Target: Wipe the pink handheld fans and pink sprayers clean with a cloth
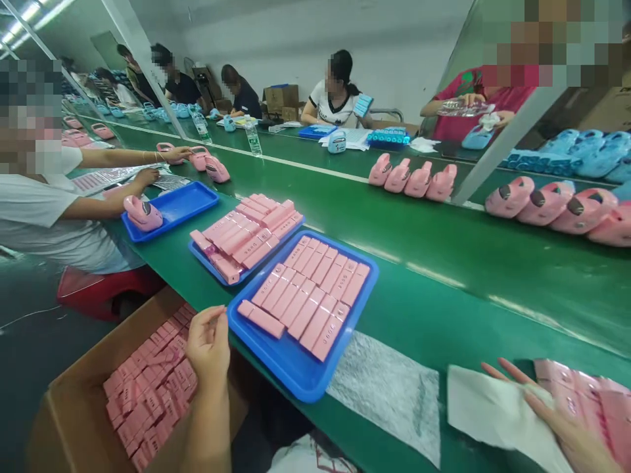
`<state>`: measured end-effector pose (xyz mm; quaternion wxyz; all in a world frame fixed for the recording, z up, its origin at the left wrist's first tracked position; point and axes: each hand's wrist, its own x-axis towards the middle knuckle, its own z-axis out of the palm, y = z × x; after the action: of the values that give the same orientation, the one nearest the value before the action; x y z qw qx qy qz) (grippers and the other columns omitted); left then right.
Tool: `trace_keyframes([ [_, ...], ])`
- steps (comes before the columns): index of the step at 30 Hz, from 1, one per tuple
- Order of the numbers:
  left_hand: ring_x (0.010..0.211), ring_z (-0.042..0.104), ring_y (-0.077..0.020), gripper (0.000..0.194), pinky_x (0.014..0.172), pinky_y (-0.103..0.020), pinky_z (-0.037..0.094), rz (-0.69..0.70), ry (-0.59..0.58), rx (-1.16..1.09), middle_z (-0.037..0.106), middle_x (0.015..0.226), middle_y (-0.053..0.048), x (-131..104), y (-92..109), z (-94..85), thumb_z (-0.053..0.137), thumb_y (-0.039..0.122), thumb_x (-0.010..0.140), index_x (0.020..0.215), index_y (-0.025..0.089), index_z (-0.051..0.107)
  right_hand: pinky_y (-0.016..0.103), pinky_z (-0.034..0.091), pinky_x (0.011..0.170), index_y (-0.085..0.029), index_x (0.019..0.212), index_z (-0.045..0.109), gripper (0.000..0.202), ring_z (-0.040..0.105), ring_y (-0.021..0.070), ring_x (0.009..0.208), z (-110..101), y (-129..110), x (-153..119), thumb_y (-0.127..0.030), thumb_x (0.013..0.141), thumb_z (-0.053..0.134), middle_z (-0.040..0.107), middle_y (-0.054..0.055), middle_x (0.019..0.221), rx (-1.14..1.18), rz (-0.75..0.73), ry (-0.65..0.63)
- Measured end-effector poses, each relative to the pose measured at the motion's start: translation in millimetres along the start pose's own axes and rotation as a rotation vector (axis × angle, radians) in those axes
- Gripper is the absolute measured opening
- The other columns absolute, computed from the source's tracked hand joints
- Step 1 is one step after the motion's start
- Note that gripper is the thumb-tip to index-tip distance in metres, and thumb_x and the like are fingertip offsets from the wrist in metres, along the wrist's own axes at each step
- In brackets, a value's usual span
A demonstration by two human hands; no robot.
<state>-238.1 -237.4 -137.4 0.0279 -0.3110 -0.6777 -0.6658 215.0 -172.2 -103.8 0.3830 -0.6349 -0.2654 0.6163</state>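
My left hand (210,341) has its fingers curled together beside the left corner of a blue tray (315,387). Whether anything is pinched in those fingers cannot be made out. Pink plastic oblong pieces (315,282) with small cut-outs lie in rows on that tray, one of them set crosswise at the near end. At the right, my right hand (562,417) holds a white cloth (486,401) between its thumb and outstretched fingers. Just behind it more pink pieces (586,401) lie side by side on the green table.
A second blue tray (214,266) is heaped with pink pieces. Below left, a cardboard box (64,394) holds many more. A thin white sheet (389,387) lies on the table. Pink handled housings (417,177) line the green belt (345,190). Co-workers sit opposite and at left.
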Motion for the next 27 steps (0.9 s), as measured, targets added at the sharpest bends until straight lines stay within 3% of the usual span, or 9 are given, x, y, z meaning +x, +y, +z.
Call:
trace_keyframes([
  [2,0.091,0.064,-0.0181,0.008,0.083,-0.036,0.055,0.183,-0.118,0.029,0.063,0.092,-0.004,-15.0,29.2,19.8,0.060,0.028,0.082,0.089,0.024,0.063,0.028,0.059,0.075,-0.037,0.140,0.043,0.071,0.061,0.0257,0.117,1.2,4.9,8.3,-0.056,0.075,0.065,0.055,0.006,0.138,0.099,0.095,-0.067],
  [5,0.101,0.062,-0.0195,0.015,0.097,-0.040,0.050,0.422,-0.480,0.202,0.065,0.101,-0.005,-39.1,70.2,51.9,0.057,0.027,0.085,0.099,0.026,0.064,0.036,0.058,0.086,-0.027,0.145,0.038,0.081,0.066,0.0283,0.108,0.9,14.9,20.9,-0.052,0.074,0.069,0.067,0.011,0.120,0.187,0.087,-0.206],
  [8,0.118,0.055,-0.0213,0.026,0.106,-0.040,0.044,0.388,-0.875,0.405,0.060,0.121,-0.008,-62.2,97.1,79.5,0.052,0.030,0.088,0.112,0.026,0.062,0.039,0.059,0.082,-0.024,0.137,0.047,0.078,0.069,0.0298,0.100,-6.1,26.1,25.8,-0.051,0.069,0.075,0.072,0.011,0.109,0.200,0.100,-0.313],
  [10,0.123,0.051,-0.0219,0.030,0.109,-0.040,0.042,0.346,-1.007,0.529,0.056,0.127,-0.009,-74.0,105.5,92.3,0.047,0.027,0.090,0.116,0.024,0.060,0.037,0.059,0.077,-0.022,0.131,0.053,0.072,0.070,0.0299,0.097,-10.5,30.6,23.6,-0.050,0.069,0.076,0.072,0.011,0.107,0.206,0.127,-0.380],
  [15,0.110,0.055,-0.0259,0.032,0.098,-0.041,0.046,0.300,-1.005,0.854,0.058,0.112,-0.012,-85.8,107.2,100.7,0.050,0.021,0.086,0.116,0.018,0.060,0.031,0.059,0.071,-0.025,0.137,0.048,0.068,0.071,0.0258,0.093,-11.7,29.8,13.0,-0.049,0.077,0.070,0.073,0.008,0.104,0.242,0.183,-0.442],
  [21,0.103,0.058,-0.0256,0.023,0.092,-0.039,0.047,0.217,-0.927,0.966,0.060,0.104,-0.013,-82.0,102.6,95.5,0.048,0.026,0.090,0.105,0.015,0.061,0.029,0.059,0.067,-0.024,0.144,0.041,0.083,0.071,0.0257,0.091,-17.3,31.4,20.3,-0.052,0.073,0.072,0.074,0.007,0.102,0.191,0.154,-0.411],
  [27,0.100,0.061,-0.0274,0.027,0.088,-0.037,0.048,0.215,-1.066,0.993,0.063,0.102,-0.015,-63.5,103.5,93.0,0.056,0.031,0.085,0.105,0.012,0.061,0.023,0.057,0.060,-0.022,0.136,0.051,0.071,0.071,0.0210,0.080,-18.8,31.0,23.1,-0.049,0.074,0.073,0.075,0.006,0.096,0.205,0.151,-0.397],
])
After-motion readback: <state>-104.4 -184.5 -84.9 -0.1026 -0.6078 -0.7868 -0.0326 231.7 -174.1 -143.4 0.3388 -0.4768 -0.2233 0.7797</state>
